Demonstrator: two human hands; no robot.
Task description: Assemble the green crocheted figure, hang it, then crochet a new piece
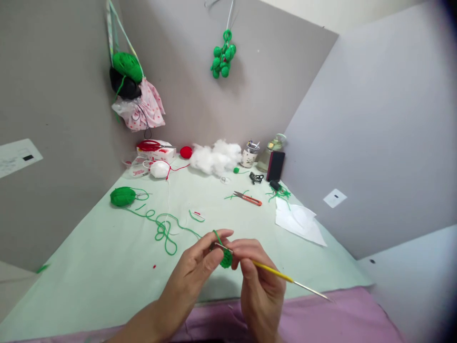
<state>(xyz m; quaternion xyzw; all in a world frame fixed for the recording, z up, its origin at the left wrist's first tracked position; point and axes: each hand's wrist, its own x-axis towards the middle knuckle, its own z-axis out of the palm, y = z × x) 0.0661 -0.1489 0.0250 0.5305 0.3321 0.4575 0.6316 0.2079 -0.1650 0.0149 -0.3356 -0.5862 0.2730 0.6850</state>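
My left hand (194,264) pinches a small green crochet piece (226,259) between thumb and fingers, with a strand of green yarn running over its raised index finger. My right hand (260,276) is closed around the yellow grip of a crochet hook (273,270). The hook's metal tip lies at the top of the crochet piece, and its other thin metal end points down to the right. From the left hand, loose green yarn (166,228) trails in loops across the table to a green yarn ball (123,196).
Orange thread snips (248,198) lie beyond the hands. White stuffing (216,158), a red yarn ball (186,152), a white yarn ball (159,169), a pen cup (250,155) and a phone (276,166) line the back. White paper (300,221) lies right. Grey partitions enclose the table.
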